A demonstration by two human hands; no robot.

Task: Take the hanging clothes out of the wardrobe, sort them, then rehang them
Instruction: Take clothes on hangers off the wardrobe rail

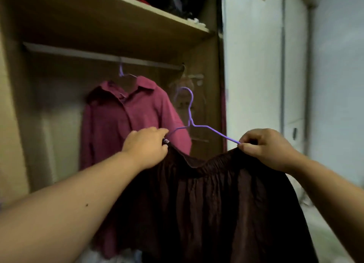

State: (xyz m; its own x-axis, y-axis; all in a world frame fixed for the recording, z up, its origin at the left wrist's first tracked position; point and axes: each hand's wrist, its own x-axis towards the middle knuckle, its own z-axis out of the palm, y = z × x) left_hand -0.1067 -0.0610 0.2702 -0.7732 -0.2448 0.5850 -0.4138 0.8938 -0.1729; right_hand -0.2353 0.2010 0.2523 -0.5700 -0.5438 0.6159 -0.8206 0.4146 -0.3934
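Observation:
I hold a dark brown gathered skirt [212, 203] on a purple wire hanger [190, 113] in front of the open wardrobe. My left hand [146, 146] grips the skirt's waistband and the hanger's left end. My right hand [266, 148] pinches the waistband at the hanger's right end. The hanger's hook points up, below the rail [98, 55] and apart from it. A magenta collared shirt [128, 120] hangs from the rail on another purple hanger [121, 71].
A shelf [157, 12] above the rail carries red cloth and a black bag. At the rail's right end hangs a clear plastic item [189, 81]. Pale cloth lies on the wardrobe floor [118, 256]. A white wall with pipes [283, 65] stands to the right.

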